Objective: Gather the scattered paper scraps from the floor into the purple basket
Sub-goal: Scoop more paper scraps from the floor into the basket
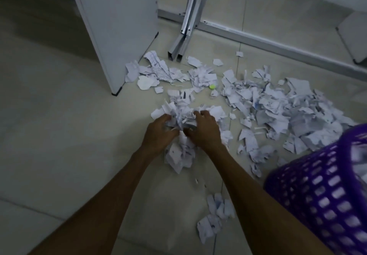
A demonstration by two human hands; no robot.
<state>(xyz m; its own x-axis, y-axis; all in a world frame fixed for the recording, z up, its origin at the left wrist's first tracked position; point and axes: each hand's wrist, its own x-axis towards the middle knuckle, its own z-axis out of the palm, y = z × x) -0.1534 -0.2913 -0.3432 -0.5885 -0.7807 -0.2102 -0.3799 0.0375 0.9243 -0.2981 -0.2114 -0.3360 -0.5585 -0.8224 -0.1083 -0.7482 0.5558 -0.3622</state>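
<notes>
We have both hands down on the floor (59, 115), pressing a bunch of scraps (181, 119) between them: our left hand (158, 133) curls its fingers into the near left side of the bunch, and our right hand (206, 131) cups the right side, fingers bent over the paper, so each hand is gripping scraps. More torn paper trails from the bunch back toward us between the wrists. We judge the job well short of done. The basket (321, 191) stands at our lower right, blurred and close to the camera; pale patches show through its mesh and at its top edge, which may be paper already inside, but we cannot tell how much. Most of the paper is still on the floor: a big heap (288, 111) lies to the right, running up to the basket's far side, another spread (168, 71) sits beyond our hands by the foot of a white panel (119, 26), and a small cluster (214, 217) lies near us, just left of the basket. A small yellow-green object (212, 86) sits among the far scraps; we cannot say what it is. A grey metal frame (188, 16) with a rail (278, 46) along the floor stands behind the mess, and some scraps lie right against the frame's foot and the panel's corner, where we expect them to be awkward to sweep out.
</notes>
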